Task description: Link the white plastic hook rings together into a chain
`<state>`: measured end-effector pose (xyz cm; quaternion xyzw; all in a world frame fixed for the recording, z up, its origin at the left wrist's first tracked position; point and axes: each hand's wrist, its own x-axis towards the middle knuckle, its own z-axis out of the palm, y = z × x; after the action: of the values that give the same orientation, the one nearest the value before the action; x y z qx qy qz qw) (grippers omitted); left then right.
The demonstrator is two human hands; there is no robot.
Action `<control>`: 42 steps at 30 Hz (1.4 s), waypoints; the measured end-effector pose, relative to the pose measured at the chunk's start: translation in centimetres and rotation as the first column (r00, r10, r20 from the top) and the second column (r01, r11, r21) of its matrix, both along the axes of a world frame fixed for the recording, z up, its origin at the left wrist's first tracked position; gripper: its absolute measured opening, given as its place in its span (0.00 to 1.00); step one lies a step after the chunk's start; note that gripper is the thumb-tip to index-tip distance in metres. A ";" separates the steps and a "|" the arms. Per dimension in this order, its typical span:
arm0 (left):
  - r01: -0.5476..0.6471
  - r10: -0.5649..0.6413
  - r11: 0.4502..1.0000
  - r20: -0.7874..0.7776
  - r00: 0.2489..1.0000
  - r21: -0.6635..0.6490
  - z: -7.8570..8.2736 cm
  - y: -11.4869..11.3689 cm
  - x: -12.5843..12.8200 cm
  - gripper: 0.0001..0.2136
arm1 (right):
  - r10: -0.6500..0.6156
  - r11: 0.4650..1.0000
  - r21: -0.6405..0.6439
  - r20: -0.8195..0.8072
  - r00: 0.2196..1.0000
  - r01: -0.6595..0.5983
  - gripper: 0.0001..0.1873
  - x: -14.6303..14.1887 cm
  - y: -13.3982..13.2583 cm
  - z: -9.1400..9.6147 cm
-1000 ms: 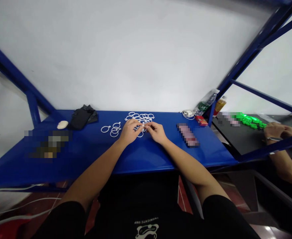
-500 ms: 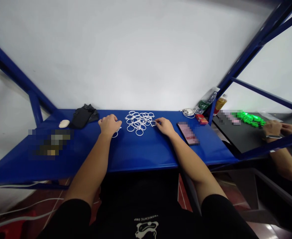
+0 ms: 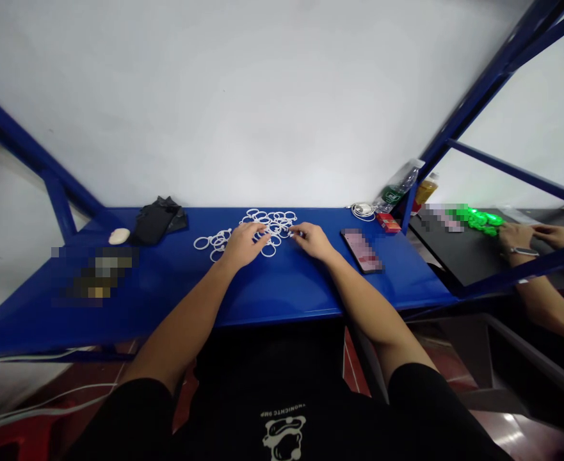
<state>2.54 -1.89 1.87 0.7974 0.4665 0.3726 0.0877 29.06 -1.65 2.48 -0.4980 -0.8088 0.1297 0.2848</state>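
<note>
Several white plastic rings with small eyelets, like curtain rings, lie in a loose pile (image 3: 282,221) on the blue table (image 3: 282,291). A smaller group of rings (image 3: 203,243) lies to the left, partly behind my left wrist. My left hand (image 3: 248,243) is over the left side of the pile, thumb and forefinger apart around its edge; its other fingers are partly hidden. On the right side of the pile, my right hand (image 3: 312,240) has thumb and forefinger closed on a white ring (image 3: 287,234).
A phone (image 3: 361,251) lies right of my right hand. Behind it are a white coiled cable (image 3: 362,211), a red box (image 3: 388,223) and a plastic bottle (image 3: 397,191). A black bag (image 3: 159,221) and a pale oval object (image 3: 119,236) sit left. A co-worker's hands (image 3: 516,240) are beside green items (image 3: 483,221).
My left hand has moved right from the smaller group to the pile, leaving several rings visible at the left. My right hand stays by the pile's right side.
</note>
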 end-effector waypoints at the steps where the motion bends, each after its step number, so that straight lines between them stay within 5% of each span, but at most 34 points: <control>1: 0.067 -0.067 0.998 -0.001 0.998 0.007 -0.1 -0.3 0.4 0.12 | 0.025 0.999 0.027 -0.106 0.994 -0.022 0.15 -0.4 -0.1 0.0; 5: 0.186 -0.185 0.982 -0.020 0.983 0.045 -0.2 -1.0 1.3 0.10 | 0.151 0.988 0.095 -0.358 0.921 -0.125 0.12 -2.1 -0.9 -0.3; 10: 0.246 -0.241 0.967 -0.071 0.968 0.069 -0.2 -1.2 1.3 0.11 | 0.263 0.965 0.097 -0.364 0.893 -0.245 0.12 -2.6 -1.5 -0.3; 18: 0.287 -0.249 0.943 -0.220 0.943 0.165 0.4 -1.6 1.3 0.16 | 0.218 0.968 -0.012 -0.451 0.866 -0.250 0.18 -2.9 -1.7 -0.5; 30: 0.199 -0.184 0.951 -0.083 0.979 0.238 0.3 -1.1 1.2 0.13 | 0.124 0.990 0.014 -0.566 0.815 -0.141 0.21 -4.2 -2.1 -0.4; 35: 0.158 -0.174 0.954 0.043 0.984 0.257 0.3 -1.0 1.2 0.10 | 0.144 0.962 -0.104 -0.591 0.794 -0.252 0.23 -3.7 -1.5 -0.9; 38: 0.075 -0.099 0.967 0.087 0.991 0.243 0.8 -0.8 0.7 0.05 | 0.115 0.981 -0.073 -0.524 0.844 -0.179 0.21 -2.7 -0.6 -1.1; 42: -0.128 0.089 0.963 0.168 0.982 0.236 1.5 0.1 -1.2 0.04 | 0.039 0.996 0.081 -0.229 0.973 -0.021 0.16 -0.8 0.8 -1.4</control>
<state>1.33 -1.75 3.35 0.7437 0.4513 0.4931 0.0039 28.21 -0.81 1.04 -0.4558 -0.7822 0.1591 0.3938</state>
